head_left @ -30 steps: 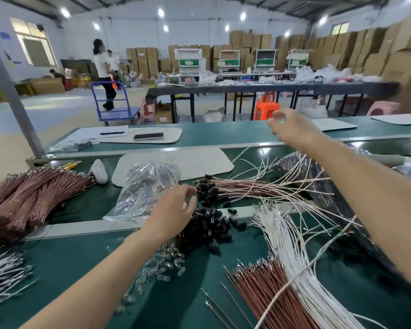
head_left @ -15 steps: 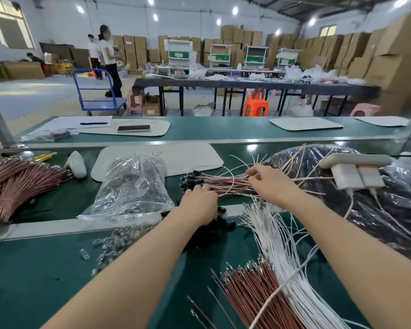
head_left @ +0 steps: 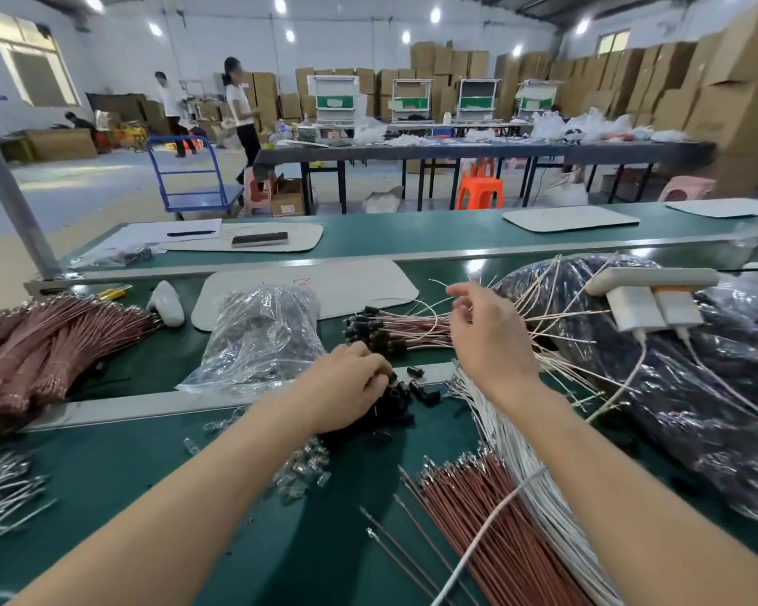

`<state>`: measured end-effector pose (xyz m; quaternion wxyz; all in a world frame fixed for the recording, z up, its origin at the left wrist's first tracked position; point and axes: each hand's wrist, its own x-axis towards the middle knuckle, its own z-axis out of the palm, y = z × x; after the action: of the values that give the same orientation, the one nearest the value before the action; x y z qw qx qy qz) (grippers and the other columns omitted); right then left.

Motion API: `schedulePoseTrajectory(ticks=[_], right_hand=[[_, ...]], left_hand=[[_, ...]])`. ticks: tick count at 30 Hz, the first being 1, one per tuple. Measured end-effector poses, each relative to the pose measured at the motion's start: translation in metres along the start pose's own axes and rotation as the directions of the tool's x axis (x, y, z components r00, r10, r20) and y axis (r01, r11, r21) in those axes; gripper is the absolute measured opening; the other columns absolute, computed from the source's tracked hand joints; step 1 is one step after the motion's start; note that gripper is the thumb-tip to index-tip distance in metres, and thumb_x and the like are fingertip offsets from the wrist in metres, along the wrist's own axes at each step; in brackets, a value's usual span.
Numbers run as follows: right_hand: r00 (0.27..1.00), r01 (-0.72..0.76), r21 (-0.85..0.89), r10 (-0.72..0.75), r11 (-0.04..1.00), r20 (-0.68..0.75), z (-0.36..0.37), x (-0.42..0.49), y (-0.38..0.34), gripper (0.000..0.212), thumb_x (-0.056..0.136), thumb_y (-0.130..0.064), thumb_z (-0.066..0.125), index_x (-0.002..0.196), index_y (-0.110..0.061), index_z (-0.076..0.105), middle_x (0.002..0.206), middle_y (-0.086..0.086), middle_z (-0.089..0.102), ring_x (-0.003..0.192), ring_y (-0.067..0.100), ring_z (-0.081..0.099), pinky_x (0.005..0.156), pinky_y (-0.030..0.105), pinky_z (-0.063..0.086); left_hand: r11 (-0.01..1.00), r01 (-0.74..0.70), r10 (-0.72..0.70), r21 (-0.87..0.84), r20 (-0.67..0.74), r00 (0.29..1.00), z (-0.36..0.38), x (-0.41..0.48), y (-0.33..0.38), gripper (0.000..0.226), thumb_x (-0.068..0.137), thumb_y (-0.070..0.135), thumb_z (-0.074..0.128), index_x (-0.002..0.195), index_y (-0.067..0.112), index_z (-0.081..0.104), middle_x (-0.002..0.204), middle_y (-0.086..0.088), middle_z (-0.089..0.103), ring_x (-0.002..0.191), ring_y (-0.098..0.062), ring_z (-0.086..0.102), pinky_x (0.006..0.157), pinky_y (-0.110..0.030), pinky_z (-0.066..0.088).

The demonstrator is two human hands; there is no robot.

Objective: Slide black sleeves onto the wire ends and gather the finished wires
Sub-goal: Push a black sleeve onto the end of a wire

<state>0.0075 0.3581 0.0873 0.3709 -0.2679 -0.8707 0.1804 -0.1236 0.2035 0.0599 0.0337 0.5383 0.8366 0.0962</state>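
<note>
1. The black sleeves lie in a loose pile on the green desk, at its middle rail.
2. The finished wires, pinkish with sleeved ends pointing left, are gathered just behind that pile.
3. The left hand is laid on the pile with its fingers curled down among the sleeves. The tips are hidden, so it cannot be told whether a sleeve is pinched.
4. The right hand is held over the finished wires with its fingers loosely spread. A thin wire passes its forefinger, but a pinch cannot be confirmed.
5. The step in hand is judged to be the pickup: one sleeve and one bare wire are being sought.
6. Unsleeved white wires and brown wires lie near the right forearm.
7. Next, a single sleeve must be isolated, a single wire end drawn free of the tangle, and the two lined up end to end.
</note>
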Motion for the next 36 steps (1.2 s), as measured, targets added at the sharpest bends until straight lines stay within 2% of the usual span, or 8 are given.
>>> schedulePoseTrajectory(ticks=[6,11,18,23,27,30,33,36], right_hand=[[0.994,-0.073,0.003,0.073,0.997,-0.08,0.0,-0.049,0.004,0.029,0.099,-0.011,0.052,0.126,-0.015,0.063,0.116,0.004,0.069,0.105,0.017,0.056,0.097,0.039,0.049],[0.987,-0.054,-0.067,0.043,0.996,-0.158,-0.011,-0.071,0.001,0.036,0.097,-0.012,0.053,0.132,-0.016,0.061,0.126,0.005,0.063,0.12,0.022,0.051,0.106,0.04,0.042],[0.994,-0.043,-0.03,0.039,0.999,-0.1,-0.011,-0.098,-0.013,0.033,0.098,-0.012,0.054,0.129,-0.017,0.061,0.123,0.004,0.064,0.115,0.02,0.049,0.1,0.032,0.038],[0.997,-0.07,0.009,0.07,0.997,0.013,-0.003,-0.109,-0.019,0.033,0.099,-0.015,0.051,0.13,-0.021,0.059,0.126,0.0,0.062,0.117,0.017,0.049,0.101,0.03,0.038],[0.988,-0.06,0.026,0.055,0.998,0.143,0.001,-0.103,-0.018,0.033,0.1,-0.017,0.049,0.131,-0.021,0.059,0.126,-0.003,0.061,0.117,0.013,0.05,0.106,0.031,0.04],[0.967,-0.08,0.045,0.067,0.996,0.245,0.004,-0.096,-0.016,0.032,0.1,-0.018,0.049,0.13,-0.022,0.059,0.126,-0.004,0.061,0.116,0.012,0.052,0.106,0.035,0.043],[0.931,-0.086,0.014,0.075,0.996,0.358,0.012,-0.09,-0.014,0.035,0.101,-0.02,0.047,0.134,-0.023,0.058,0.126,0.0,0.062,0.118,0.016,0.052,0.105,0.039,0.045],[0.901,-0.021,-0.075,0.052,0.997,0.431,0.023,-0.084,-0.017,0.04,0.103,-0.025,0.044,0.142,-0.026,0.051,0.135,0.003,0.059,0.124,0.023,0.049,0.107,0.043,0.043]], left_hand=[[0.968,-0.243,0.245,0.056,-0.045,0.968,0.015,-0.05,0.016,0.034,0.105,0.041,0.044,0.138,0.035,0.053,0.134,0.01,0.048,0.124,-0.013,0.041,0.108,-0.035,0.034],[0.896,-0.433,0.432,0.098,0.032,0.901,0.031,-0.072,0.037,0.036,0.108,0.037,0.043,0.143,0.034,0.05,0.144,0.011,0.049,0.131,-0.012,0.042,0.109,-0.035,0.035],[0.898,-0.412,0.428,0.157,-0.091,0.899,0.038,-0.08,0.047,0.024,0.106,0.026,0.05,0.128,0.027,0.057,0.123,0.005,0.056,0.111,-0.016,0.054,0.091,-0.027,0.035],[0.898,-0.403,0.428,0.179,-0.137,0.893,0.035,-0.091,0.039,0.02,0.105,0.019,0.053,0.123,0.025,0.057,0.119,0.005,0.054,0.105,-0.015,0.053,0.092,-0.026,0.037],[0.939,-0.328,0.344,0.105,-0.263,0.901,0.02,-0.111,0.015,0.012,0.104,0.031,0.055,0.115,0.03,0.059,0.118,0.012,0.054,0.104,-0.008,0.051,0.095,-0.027,0.039],[0.98,-0.187,0.152,-0.075,-0.336,0.93,0.016,-0.126,-0.006,0.015,0.103,0.038,0.049,0.108,0.031,0.062,0.114,0.02,0.053,0.107,-0.001,0.048,0.098,-0.024,0.036],[0.939,-0.036,-0.084,-0.342,-0.329,0.94,0.017,-0.142,-0.032,0.014,0.101,0.04,0.05,0.1,0.031,0.061,0.105,0.02,0.058,0.103,0.0,0.052,0.096,-0.029,0.044],[0.933,0.067,-0.201,-0.354,-0.355,0.913,0.025,-0.161,-0.045,0.008,0.102,0.031,0.053,0.097,0.032,0.059,0.1,0.018,0.06,0.1,-0.003,0.053,0.094,-0.037,0.046]])
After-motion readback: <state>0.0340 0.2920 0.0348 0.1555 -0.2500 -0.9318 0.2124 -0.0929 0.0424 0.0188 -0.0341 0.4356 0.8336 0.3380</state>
